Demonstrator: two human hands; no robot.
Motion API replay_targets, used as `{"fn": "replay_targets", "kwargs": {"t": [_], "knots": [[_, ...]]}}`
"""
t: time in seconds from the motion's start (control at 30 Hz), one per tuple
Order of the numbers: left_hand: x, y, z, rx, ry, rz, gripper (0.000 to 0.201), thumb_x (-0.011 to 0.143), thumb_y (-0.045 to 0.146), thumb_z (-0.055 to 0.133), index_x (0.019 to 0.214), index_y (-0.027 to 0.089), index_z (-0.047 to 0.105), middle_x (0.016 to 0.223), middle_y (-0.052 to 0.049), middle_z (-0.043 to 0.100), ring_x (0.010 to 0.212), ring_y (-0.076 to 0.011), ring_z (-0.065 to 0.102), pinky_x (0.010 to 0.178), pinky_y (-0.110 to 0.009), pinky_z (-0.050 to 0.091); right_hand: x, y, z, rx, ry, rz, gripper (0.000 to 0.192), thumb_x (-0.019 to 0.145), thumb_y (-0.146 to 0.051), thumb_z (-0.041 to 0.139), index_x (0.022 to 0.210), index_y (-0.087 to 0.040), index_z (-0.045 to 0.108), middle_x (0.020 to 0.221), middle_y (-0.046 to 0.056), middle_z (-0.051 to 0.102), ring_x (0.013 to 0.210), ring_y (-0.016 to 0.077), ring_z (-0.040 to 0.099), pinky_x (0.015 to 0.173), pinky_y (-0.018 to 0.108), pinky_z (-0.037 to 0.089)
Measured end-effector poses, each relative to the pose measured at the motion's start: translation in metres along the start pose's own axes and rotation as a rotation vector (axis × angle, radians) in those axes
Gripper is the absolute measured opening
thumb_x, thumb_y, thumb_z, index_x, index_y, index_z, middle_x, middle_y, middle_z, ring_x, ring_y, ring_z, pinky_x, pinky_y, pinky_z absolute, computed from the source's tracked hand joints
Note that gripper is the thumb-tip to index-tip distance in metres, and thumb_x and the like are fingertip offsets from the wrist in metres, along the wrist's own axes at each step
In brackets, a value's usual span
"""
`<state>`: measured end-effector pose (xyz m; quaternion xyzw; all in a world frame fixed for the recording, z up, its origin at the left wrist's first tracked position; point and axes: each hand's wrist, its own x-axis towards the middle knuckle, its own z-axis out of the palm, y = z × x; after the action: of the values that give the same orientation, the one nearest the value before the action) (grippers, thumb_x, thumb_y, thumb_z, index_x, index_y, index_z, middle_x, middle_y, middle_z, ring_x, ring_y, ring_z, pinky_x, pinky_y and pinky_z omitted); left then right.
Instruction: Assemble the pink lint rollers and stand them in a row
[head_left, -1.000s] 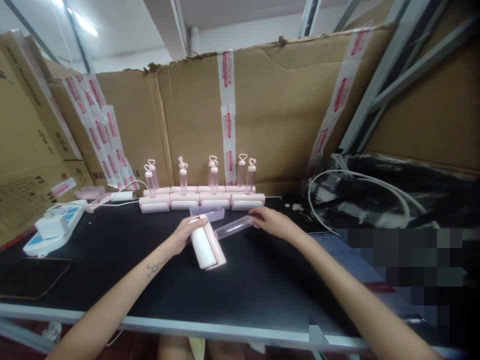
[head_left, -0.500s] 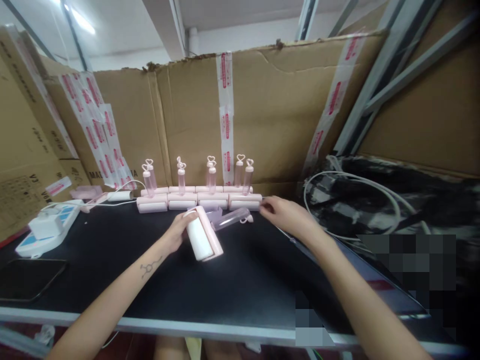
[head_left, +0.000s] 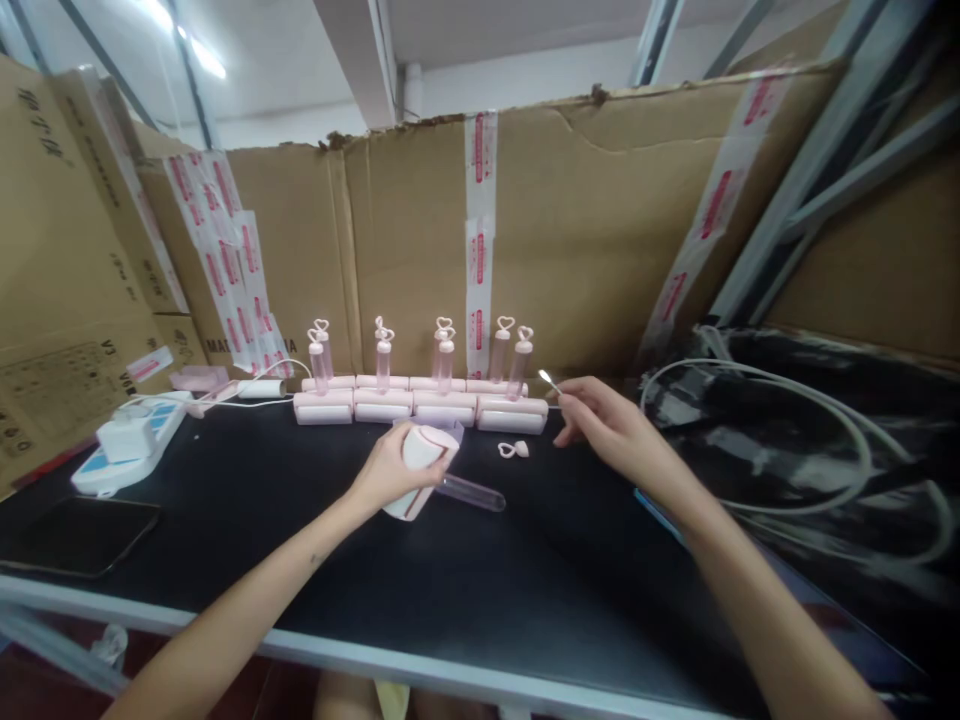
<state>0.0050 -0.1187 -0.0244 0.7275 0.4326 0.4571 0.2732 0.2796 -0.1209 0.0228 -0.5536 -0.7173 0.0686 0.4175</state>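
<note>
My left hand point(head_left: 390, 465) is wrapped around a pink-and-white rounded case point(head_left: 422, 447), held tilted above the black table. Just right of it a clear tube point(head_left: 474, 493) lies on the table, its left end reaching behind the case. Apart from the tube sits a small pale pink cap with a heart-shaped loop point(head_left: 514, 450). Thumb and fingers of my right hand point(head_left: 600, 415) pinch a thin stick with a whitish tip point(head_left: 547, 379), raised to the right of the cap. A translucent purple piece point(head_left: 452, 430) is partly hidden behind my left hand.
Several pink-and-white cases point(head_left: 446, 408) stand in rows at the back, with upright heart-topped tubes point(head_left: 384, 365) among them. Left are a power strip point(head_left: 169, 420) with a white plug and a dark phone point(head_left: 79, 535). White cable coils point(head_left: 862, 470) lie right. Cardboard point(head_left: 405, 240) walls the back.
The case in my left hand has been turned, its end now facing up more. The tube and heart-loop cap now lie apart. A pale-tipped stick now shows in my right hand. The view has shifted.
</note>
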Motion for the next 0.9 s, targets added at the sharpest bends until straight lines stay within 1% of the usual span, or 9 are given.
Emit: {"fn": "replay_targets", "kwargs": {"t": [0.07,0.17,0.23,0.3,0.47,0.57,0.63,0.77,0.9], "knots": [[-0.001,0.004,0.001,0.04,-0.002,0.008,0.027,0.063,0.032,0.067,0.082,0.016,0.057,0.08,-0.003,0.063,0.075,-0.0181,0.058,0.071,-0.027,0.044,-0.012,-0.023,0.011,0.138,-0.078,-0.124,0.035,0.088,-0.046,0.036,0.107,-0.022,0.054,0.072,0.002,0.064,0.05,0.0141,0.06,0.052,0.026,0.046],[-0.003,0.008,0.002,0.064,0.024,-0.032,0.028,0.066,0.037,0.065,0.084,0.018,0.055,0.08,-0.003,0.065,0.076,-0.0186,0.061,0.071,-0.027,0.044,-0.033,-0.046,0.035,-0.074,-0.122,-0.361,0.029,0.089,-0.042,0.042,0.103,-0.024,0.06,0.085,0.004,0.067,0.063,0.0153,0.063,0.055,0.025,0.044],[-0.005,0.01,0.003,0.096,0.043,-0.041,0.028,0.067,0.039,0.063,0.084,0.019,0.054,0.08,-0.002,0.066,0.077,-0.0187,0.062,0.071,-0.027,0.044,-0.043,-0.052,0.047,-0.315,-0.045,-0.489,0.028,0.091,-0.036,0.041,0.104,-0.025,0.063,0.086,0.003,0.068,0.063,0.0141,0.062,0.051,0.023,0.04],[-0.008,0.011,0.005,0.129,0.057,-0.041,0.027,0.068,0.039,0.062,0.084,0.02,0.053,0.08,-0.001,0.066,0.076,-0.0183,0.063,0.07,-0.027,0.044,-0.049,-0.052,0.053,-0.512,0.058,-0.586,0.028,0.091,-0.028,0.04,0.109,-0.024,0.062,0.08,0.001,0.067,0.055,0.0114,0.059,0.046,0.023,0.034],[-0.011,0.013,0.01,0.214,0.105,-0.038,0.027,0.069,0.041,0.06,0.084,0.022,0.049,0.078,0.0,0.066,0.074,-0.0194,0.064,0.065,-0.026,0.043,-0.055,-0.054,0.057,-0.721,0.209,-0.765,0.034,0.085,-0.009,0.044,0.114,-0.018,0.06,0.074,0.0,0.067,0.05,0.0101,0.054,0.049,0.026,0.032],[-0.012,0.016,0.012,0.267,0.13,-0.058,0.026,0.07,0.042,0.059,0.082,0.022,0.047,0.076,-0.001,0.065,0.074,-0.0213,0.065,0.062,-0.027,0.042,-0.055,-0.057,0.068,-0.687,0.21,-0.72,0.035,0.084,-0.005,0.042,0.113,-0.015,0.058,0.079,0.003,0.068,0.055,0.0116,0.057,0.049,0.026,0.033],[-0.012,0.017,0.013,0.286,0.139,-0.067,0.025,0.069,0.04,0.059,0.081,0.022,0.046,0.074,-0.001,0.064,0.074,-0.0217,0.065,0.061,-0.026,0.041,-0.054,-0.059,0.077,-0.568,0.165,-0.597,0.03,0.087,-0.01,0.04,0.112,-0.016,0.056,0.083,0.004,0.068,0.059,0.013,0.06,0.047,0.024,0.034],[-0.013,0.017,0.015,0.253,0.146,-0.059,0.027,0.067,0.039,0.062,0.08,0.022,0.045,0.074,0.0,0.064,0.072,-0.0194,0.064,0.062,-0.025,0.042,-0.054,-0.057,0.089,-0.096,-0.021,-0.254,0.025,0.092,-0.029,0.038,0.114,-0.021,0.047,0.078,0.001,0.064,0.062,0.0141,0.061,0.052,0.023,0.042],[-0.015,0.016,0.016,0.188,0.155,-0.068,0.031,0.064,0.042,0.065,0.078,0.021,0.046,0.072,0.002,0.063,0.068,-0.0171,0.063,0.06,-0.024,0.041,-0.054,-0.058,0.092,0.355,-0.107,-0.107,0.033,0.089,-0.038,0.043,0.117,-0.023,0.05,0.072,0.0,0.059,0.068,0.0157,0.058,0.064,0.028,0.047]]}}
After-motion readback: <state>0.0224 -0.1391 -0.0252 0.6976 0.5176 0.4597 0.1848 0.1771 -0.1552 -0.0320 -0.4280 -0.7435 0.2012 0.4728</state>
